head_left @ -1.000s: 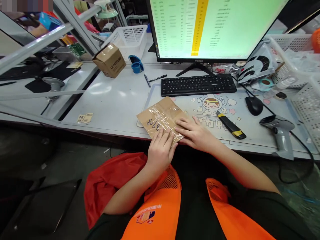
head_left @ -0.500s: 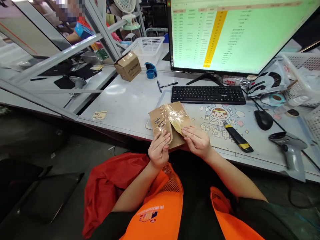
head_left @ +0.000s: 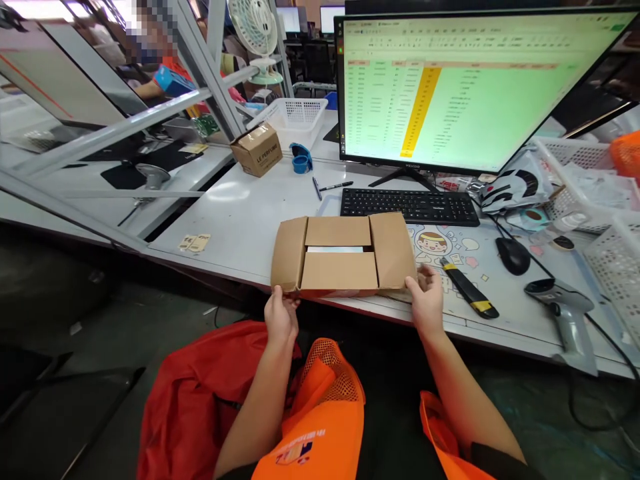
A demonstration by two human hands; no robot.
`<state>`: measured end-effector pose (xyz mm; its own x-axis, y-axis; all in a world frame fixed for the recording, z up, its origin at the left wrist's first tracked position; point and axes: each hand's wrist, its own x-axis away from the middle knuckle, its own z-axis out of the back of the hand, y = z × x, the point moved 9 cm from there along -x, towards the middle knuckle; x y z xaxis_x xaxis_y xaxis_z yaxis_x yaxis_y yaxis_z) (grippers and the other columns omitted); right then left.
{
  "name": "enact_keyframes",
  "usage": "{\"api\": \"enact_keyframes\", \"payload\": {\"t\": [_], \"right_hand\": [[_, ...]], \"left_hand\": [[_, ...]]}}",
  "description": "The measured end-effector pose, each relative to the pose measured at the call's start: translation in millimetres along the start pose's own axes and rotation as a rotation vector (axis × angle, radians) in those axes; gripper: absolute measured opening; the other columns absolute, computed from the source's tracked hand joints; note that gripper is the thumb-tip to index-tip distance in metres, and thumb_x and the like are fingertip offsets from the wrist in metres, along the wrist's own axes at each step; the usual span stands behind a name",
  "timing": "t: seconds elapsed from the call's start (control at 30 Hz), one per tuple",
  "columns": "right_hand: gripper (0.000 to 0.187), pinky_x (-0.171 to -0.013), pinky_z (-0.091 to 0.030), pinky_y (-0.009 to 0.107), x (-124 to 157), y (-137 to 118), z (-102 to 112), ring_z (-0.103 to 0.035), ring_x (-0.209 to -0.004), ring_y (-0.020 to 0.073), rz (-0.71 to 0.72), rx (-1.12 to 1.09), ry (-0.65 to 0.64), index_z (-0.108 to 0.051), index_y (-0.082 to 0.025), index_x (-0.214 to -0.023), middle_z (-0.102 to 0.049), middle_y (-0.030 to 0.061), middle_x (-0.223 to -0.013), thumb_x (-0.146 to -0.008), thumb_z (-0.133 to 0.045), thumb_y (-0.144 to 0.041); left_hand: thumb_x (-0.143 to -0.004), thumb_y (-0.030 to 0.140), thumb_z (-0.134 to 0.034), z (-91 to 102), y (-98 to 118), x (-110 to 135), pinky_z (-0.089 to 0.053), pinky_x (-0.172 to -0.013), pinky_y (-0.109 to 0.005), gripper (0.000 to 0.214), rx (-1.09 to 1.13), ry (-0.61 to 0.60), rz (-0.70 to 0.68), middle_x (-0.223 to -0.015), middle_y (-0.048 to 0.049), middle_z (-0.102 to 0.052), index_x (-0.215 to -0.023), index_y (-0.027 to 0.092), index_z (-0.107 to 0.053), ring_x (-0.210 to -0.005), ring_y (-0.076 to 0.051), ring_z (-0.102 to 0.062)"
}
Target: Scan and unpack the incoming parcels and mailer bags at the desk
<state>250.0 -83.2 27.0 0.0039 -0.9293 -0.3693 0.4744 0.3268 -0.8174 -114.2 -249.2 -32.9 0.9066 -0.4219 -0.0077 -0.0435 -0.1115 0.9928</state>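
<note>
A brown cardboard box point(head_left: 340, 270) sits at the desk's front edge. Its two side flaps are spread out left and right, while the front and back flaps lie inward with a narrow slot between them. Something pale point(head_left: 335, 249) shows through that slot; what it is I cannot make out. My left hand point(head_left: 281, 317) pinches the near corner of the left flap. At the near corner of the right flap, my right hand point(head_left: 426, 297) has thumb and fingers closed on the cardboard. A black and yellow utility knife point(head_left: 469, 288) lies just right of my right hand.
Behind the box are a keyboard point(head_left: 410, 205) and a monitor point(head_left: 465, 93). A mouse point(head_left: 513, 256) and a barcode scanner point(head_left: 567, 317) lie to the right. Farther left stand a small perfume carton point(head_left: 257, 150), a blue round container point(head_left: 301, 162) and a white basket point(head_left: 295, 120).
My hands have moved apart from the box's middle to its outer corners. The taped flaps with handwriting no longer show; the side flaps now lie spread outward. The view has tilted up slightly.
</note>
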Motion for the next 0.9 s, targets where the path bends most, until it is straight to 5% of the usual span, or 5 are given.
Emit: {"api": "enact_keyframes", "payload": {"t": [0.2, 0.3, 0.43, 0.73, 0.9], "right_hand": [[0.046, -0.125, -0.026, 0.064, -3, -139, -15, -0.044, -0.148, 0.035, 0.698, 0.58, -0.394, -0.059, -0.019, -0.144, -0.06, 0.0173, -0.148, -0.099, -0.048, -0.018], [0.045, -0.124, -0.019, 0.071, -3, -171, -55, -0.058, -0.131, 0.0374, 0.754, 0.758, -0.702, -0.063, -0.015, -0.14, -0.069, 0.0204, -0.133, -0.097, -0.057, -0.024], [0.063, -0.12, 0.0, 0.082, -24, -169, -92, -0.06, -0.122, 0.0409, 0.7, 0.97, -0.803, -0.059, -0.011, -0.147, -0.071, 0.024, -0.128, -0.09, -0.067, -0.036], [0.113, -0.119, -0.003, 0.081, -51, -135, -136, -0.03, -0.149, 0.0456, 0.467, 0.967, -1.107, -0.035, -0.007, -0.161, -0.048, 0.0286, -0.154, -0.07, -0.088, -0.049], [0.046, -0.11, -0.044, 0.055, -49, -154, -93, -0.057, -0.117, 0.0343, 0.637, 0.592, -0.831, -0.066, -0.013, -0.12, -0.064, 0.0164, -0.117, -0.083, -0.079, -0.038]], "left_hand": [[-0.077, 0.044, -0.079, 23.3, 120, 7, -0.052, -0.1, -0.044, 0.048, -0.521, 0.121, -0.611, -0.121, -0.0161, -0.064, -0.112, 0.017, -0.063, -0.121, -0.031, -0.06], [-0.098, 0.039, -0.057, -76.4, 165, 21, -0.042, -0.118, -0.046, 0.04, -0.853, -0.52, -0.966, -0.143, -0.0142, -0.061, -0.133, 0.02, -0.063, -0.14, -0.03, -0.053], [-0.098, 0.047, -0.055, -165.3, 122, -21, -0.032, -0.125, -0.05, 0.065, -1.35, -1.171, -0.757, -0.166, -0.0169, -0.042, -0.155, 0.017, -0.049, -0.152, -0.035, -0.041], [-0.087, 0.065, -0.061, -195.5, 103, -96, -0.033, -0.12, -0.05, 0.095, -1.351, -1.071, -0.789, -0.167, -0.0175, -0.04, -0.164, 0.014, -0.035, -0.147, -0.039, -0.042], [-0.099, 0.059, -0.037, -169.8, 126, -100, -0.047, -0.103, -0.042, 0.063, -1.317, -0.957, -0.783, -0.127, -0.0163, -0.074, -0.129, 0.016, -0.072, -0.117, -0.035, -0.066]]}}
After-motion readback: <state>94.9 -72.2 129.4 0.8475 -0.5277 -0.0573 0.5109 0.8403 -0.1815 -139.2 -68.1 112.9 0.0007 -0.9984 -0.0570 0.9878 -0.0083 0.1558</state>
